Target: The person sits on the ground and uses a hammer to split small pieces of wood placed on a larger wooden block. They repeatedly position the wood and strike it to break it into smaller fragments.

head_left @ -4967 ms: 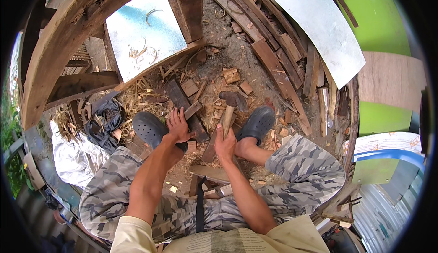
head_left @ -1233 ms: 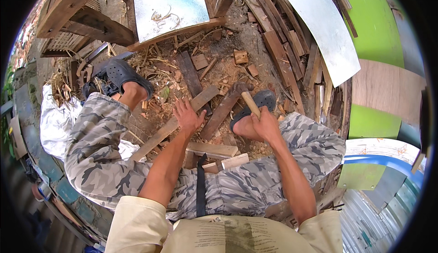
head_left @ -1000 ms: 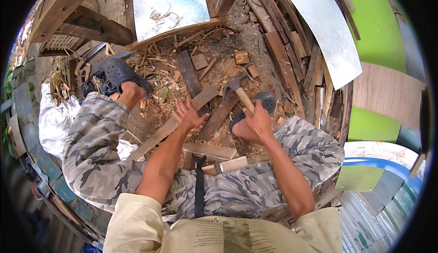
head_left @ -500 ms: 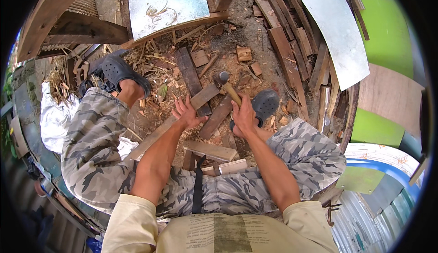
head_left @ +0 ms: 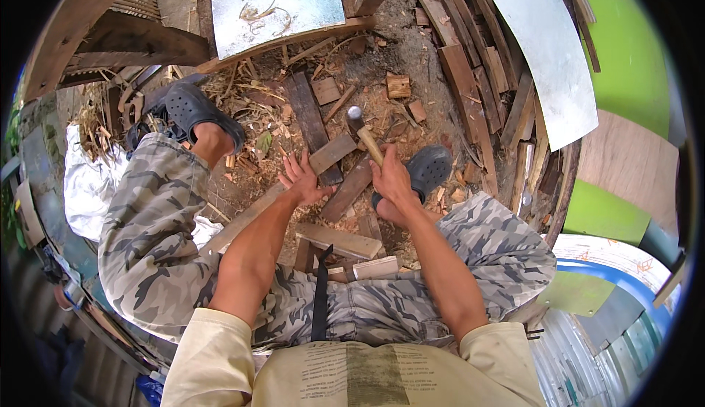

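My left hand (head_left: 302, 181) lies across a long wooden plank (head_left: 333, 154), its fingers spread out and its palm down. The plank slants from my left thigh toward the middle of the work area. In my right hand (head_left: 392, 177) is a hammer (head_left: 369, 144), gripped around its wooden handle. The hammer's dark metal head (head_left: 355, 118) is just beyond the plank's far end; I cannot tell whether they touch. Under that end of the plank, a dark board (head_left: 312, 117) and a reddish-brown board (head_left: 349, 188) lie on the ground.
Short wood pieces (head_left: 339, 241) lie close to my lap. My feet wear dark clogs (head_left: 428, 170), on either side of the work. Wood chips and small blocks (head_left: 398, 85) litter the ground. Stacked boards (head_left: 466, 95) and a pale sheet (head_left: 547, 55) stand right; a wooden frame (head_left: 139, 44) stands far left.
The hammer's head has tipped slightly away from me, with my right hand still around its handle. My left hand stays on the plank. The whole view has shifted a little.
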### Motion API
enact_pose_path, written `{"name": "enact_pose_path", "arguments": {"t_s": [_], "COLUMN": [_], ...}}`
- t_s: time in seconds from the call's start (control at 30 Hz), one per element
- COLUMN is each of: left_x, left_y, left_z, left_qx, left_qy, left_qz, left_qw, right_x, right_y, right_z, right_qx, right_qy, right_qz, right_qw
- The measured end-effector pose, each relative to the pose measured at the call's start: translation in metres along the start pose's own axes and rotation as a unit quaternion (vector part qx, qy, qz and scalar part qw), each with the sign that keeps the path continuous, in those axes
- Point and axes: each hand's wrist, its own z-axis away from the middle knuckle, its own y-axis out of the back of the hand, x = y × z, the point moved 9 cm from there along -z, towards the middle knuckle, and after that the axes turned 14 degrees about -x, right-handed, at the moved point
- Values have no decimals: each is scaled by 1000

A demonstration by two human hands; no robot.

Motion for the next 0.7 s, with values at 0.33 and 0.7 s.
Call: {"name": "enact_pose_path", "arguments": {"t_s": [0.33, 0.7], "left_x": [3, 2], "left_y": [3, 1], "left_z": [3, 4], "left_qx": [15, 12], "left_qy": [-14, -19], "left_qz": [-7, 3], "left_qw": [1000, 1000], "right_x": [7, 9], "right_y": [24, 23], "right_z": [-37, -26], "right_qx": [-45, -76], "right_qy": [-20, -125], "right_qz": [41, -248], "right_qw": [998, 958]}}
